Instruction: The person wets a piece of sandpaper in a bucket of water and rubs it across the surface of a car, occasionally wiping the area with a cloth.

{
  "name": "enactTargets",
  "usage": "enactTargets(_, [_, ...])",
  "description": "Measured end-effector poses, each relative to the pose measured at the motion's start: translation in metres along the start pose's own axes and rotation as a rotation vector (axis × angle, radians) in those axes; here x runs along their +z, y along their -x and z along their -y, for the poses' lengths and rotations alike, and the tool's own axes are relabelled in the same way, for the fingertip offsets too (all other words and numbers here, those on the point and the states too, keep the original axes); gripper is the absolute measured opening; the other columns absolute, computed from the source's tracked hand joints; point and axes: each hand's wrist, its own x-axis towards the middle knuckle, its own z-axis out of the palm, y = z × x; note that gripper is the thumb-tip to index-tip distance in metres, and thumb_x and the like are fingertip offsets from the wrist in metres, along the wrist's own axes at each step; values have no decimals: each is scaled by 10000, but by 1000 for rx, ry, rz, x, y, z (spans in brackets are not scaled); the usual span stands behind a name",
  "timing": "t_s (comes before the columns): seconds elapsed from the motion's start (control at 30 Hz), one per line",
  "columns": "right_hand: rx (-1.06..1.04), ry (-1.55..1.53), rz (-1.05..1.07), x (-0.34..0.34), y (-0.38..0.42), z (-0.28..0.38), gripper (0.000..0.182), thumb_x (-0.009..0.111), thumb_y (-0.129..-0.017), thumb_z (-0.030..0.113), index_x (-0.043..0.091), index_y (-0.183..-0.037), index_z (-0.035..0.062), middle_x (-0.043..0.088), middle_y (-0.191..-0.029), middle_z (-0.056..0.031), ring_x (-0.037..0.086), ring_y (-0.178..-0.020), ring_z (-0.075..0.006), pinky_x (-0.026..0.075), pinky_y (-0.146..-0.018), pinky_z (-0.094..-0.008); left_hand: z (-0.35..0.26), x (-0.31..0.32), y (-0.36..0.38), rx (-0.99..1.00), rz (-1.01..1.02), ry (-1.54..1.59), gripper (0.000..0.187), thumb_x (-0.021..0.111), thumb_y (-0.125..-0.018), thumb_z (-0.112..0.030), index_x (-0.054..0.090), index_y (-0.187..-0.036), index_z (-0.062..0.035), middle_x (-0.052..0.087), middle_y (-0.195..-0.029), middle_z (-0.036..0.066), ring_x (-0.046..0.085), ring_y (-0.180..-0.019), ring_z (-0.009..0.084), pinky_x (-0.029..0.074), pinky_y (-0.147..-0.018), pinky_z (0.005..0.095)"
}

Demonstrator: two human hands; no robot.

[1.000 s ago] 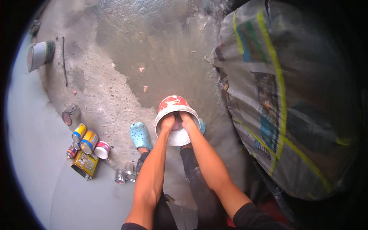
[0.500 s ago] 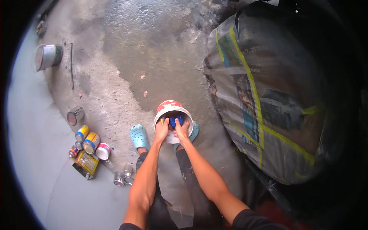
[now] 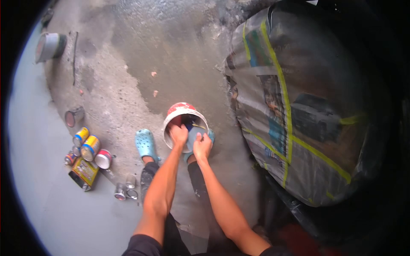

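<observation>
A red and white bucket [image 3: 181, 107] is tilted on the floor between my feet, its mouth facing me. My left hand [image 3: 178, 134] reaches into its left side, and its fingers are mostly hidden in shadow. At the right of the mouth, my right hand [image 3: 202, 147] is closed on the edge of a flat grey-blue piece [image 3: 194, 133], whose exact kind I cannot make out. Behind that piece, deeper in the bucket, a small yellow item [image 3: 197, 126] shows beside something dark blue.
Several paint cans [image 3: 90, 148] and a yellow rectangular tin [image 3: 84, 173] stand at the left. Small metal cans [image 3: 121, 191] are nearer me. A large taped, wrapped bulk [image 3: 277, 106] fills the right side. A thin stick [image 3: 75, 59] lies on the concrete floor.
My left hand has gone deeper into the bucket. My right hand has left the bright blue item and now grips the grey-blue piece. The whole view has shifted slightly.
</observation>
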Motion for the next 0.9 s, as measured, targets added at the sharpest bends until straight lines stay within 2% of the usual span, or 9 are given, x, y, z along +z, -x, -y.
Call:
enactTargets(0.1, [-98,-29,12,-11,-12,10,354,672,-1060,276,690,-1017,-75,710,-905,-318,718,-903,-500,525,-814,-537,24,18,-33,158,18,-209,669,745,-951,-355,607,-1430,92,661,-1408,367,651,-1326,499,528,-1113,551])
enactTargets(0.13, [-66,-7,63,-10,-18,2,345,672,-1060,260,709,-1043,-82,726,-949,-312,727,-916,-476,534,-817,-518,16,10,-38,67,169,-192,635,734,-961,-359,627,-1399,88,671,-1377,376,651,-1316,510,524,-1111,555])
enactTargets(0.3, [-106,-74,113,-9,-23,0,314,652,-1078,226,712,-985,-68,734,-877,-273,725,-797,-387,528,-770,-474,-6,-32,-5,356,126,-2,622,700,-1012,-310,537,-1489,55,693,-1318,380,665,-1253,552,523,-1090,553])
enactTargets(0.37, [56,-126,245,-13,-20,13,304,642,-1081,221,723,-993,-59,753,-914,-282,737,-820,-405,533,-791,-483,-47,-80,31,252,384,250,732,747,-1014,-372,465,-1597,-30,661,-1371,361,640,-1305,529,491,-1127,551])
enactTargets(0.43, [116,-386,334,2,-20,0,346,618,-1127,243,729,-970,-45,748,-784,-114,628,-760,-143,507,-726,-385,-49,-94,43,603,340,167,820,736,-1028,-486,411,-1667,-89,627,-1419,329,636,-1313,516,497,-1110,559])
enactTargets(0.47, [143,-467,349,2,-17,6,352,609,-1136,243,729,-957,-36,727,-780,-70,613,-762,-126,498,-715,-370,-48,-103,47,506,477,42,814,662,-1078,-509,358,-1708,-94,592,-1433,309,625,-1305,520,497,-1104,562])
enactTargets(0.6, [156,-446,411,-5,-8,20,376,605,-1140,255,704,-899,-16,656,-750,-7,578,-726,-107,475,-679,-344,-30,-101,44,467,430,60,720,603,-1131,-396,361,-1726,-72,584,-1342,261,612,-1248,459,504,-1078,511])
enactTargets(0.7, [254,-470,581,-4,-9,11,266,586,-1149,264,754,-1092,65,601,-831,58,550,-724,-54,509,-650,-286,-25,-98,46,539,376,170,671,610,-1127,-303,398,-1715,-59,594,-1338,237,608,-1222,410,491,-1090,480])
enactTargets(0.9, [308,-618,626,-2,-6,13,271,564,-1148,276,737,-1136,68,575,-833,64,544,-710,-29,641,-731,-339,-28,-110,49,614,353,121,577,641,-1103,-215,533,-1656,-87,663,-1353,187,630,-1203,354,489,-1095,454])
